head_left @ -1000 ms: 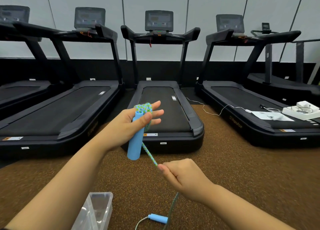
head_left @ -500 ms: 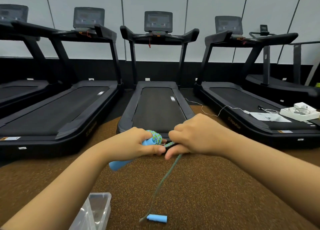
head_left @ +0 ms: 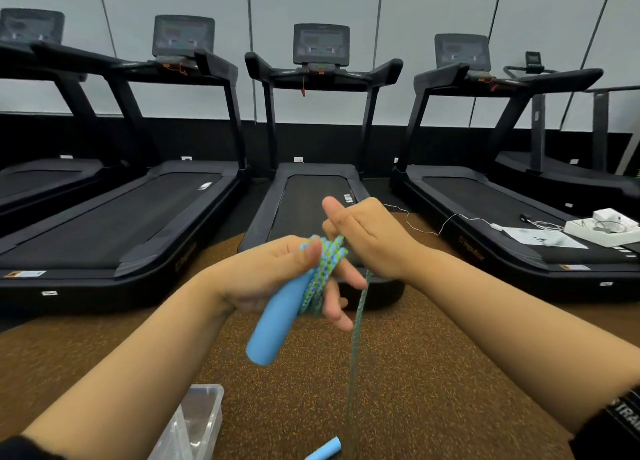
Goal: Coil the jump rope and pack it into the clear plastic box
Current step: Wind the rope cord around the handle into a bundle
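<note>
**Several turns wound, the box not yet filled**

I judge the coiling to be partway done and the packing not begun. My left hand (head_left: 273,276) grips the blue handle (head_left: 277,324) of the jump rope (head_left: 325,269). The thumb is clamped across the handle's top end and the other fingers are spread and loosely bent. Several green-and-blue turns lie round those fingers and the upper part of the handle. The handle slants down toward me, its lower end free in the air.

My right hand (head_left: 370,237) sits against the coil with its fingers curled in and the thumb sticking up. The running strand drops out from under it, so I take it to be pinching the rope, though the contact is hidden behind the knuckles.

From there a long, blurred stretch of rope hangs down to the speckled brown floor (head_left: 450,373). The second handle (head_left: 323,452) lies on the floor close to me, well short of its far edge where the treadmills (head_left: 311,196) begin.

The clear plastic box (head_left: 204,421) stands on the floor at my near left, near the second handle. I see no lid on it and none of the rope in it.

What remains, as I see it, is to wind in the hanging stretch, gather the second handle into the bundle and lower the lot into the box.
</note>
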The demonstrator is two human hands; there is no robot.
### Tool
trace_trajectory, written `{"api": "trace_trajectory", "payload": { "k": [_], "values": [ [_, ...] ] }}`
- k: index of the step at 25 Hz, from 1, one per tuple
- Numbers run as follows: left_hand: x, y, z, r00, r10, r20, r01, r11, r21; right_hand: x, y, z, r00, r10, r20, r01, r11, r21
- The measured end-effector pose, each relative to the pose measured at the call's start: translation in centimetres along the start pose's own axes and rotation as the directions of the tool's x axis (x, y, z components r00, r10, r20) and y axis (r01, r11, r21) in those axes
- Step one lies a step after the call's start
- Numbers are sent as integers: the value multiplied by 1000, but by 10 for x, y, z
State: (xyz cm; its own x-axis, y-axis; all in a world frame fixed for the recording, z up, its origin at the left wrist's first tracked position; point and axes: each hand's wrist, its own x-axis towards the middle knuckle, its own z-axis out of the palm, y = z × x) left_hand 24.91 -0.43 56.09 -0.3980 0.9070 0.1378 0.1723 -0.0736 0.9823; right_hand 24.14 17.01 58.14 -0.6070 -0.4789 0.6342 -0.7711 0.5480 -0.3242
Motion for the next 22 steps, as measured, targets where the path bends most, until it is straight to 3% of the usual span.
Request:
{"api": "trace_trajectory", "payload": {
  "k": [3, 5, 7, 10, 12, 14, 22],
  "values": [
    [4, -1, 0, 998, 65, -22, -67, 988, -139, 3, -2, 10, 992, 129, -14, -120, 951, 286],
    [7, -3, 1, 994, 106, -39, -112, 971, -210, 3, 2, 23, 965, 261, 18, -241, 862, 446],
    [10, -4, 3, 986, 145, -78, -161, 947, -277, 3, 13, 38, 915, 398, 65, -371, 770, 519],
    [12, -3, 7, 969, 200, -143, -238, 911, -338, -5, 19, 47, 899, 420, 122, -408, 707, 578],
    [13, 0, 9, 955, 228, -192, -281, 901, -330, -14, 19, 50, 870, 483, 100, -438, 665, 604],
    [12, 4, 9, 934, 244, -262, -320, 896, -307, -22, 13, 60, 864, 500, 64, -442, 691, 572],
    [13, 17, 11, 816, 245, -524, -373, 915, -153, -57, 15, 91, 849, 499, 172, -522, 743, 419]
  ]
}}
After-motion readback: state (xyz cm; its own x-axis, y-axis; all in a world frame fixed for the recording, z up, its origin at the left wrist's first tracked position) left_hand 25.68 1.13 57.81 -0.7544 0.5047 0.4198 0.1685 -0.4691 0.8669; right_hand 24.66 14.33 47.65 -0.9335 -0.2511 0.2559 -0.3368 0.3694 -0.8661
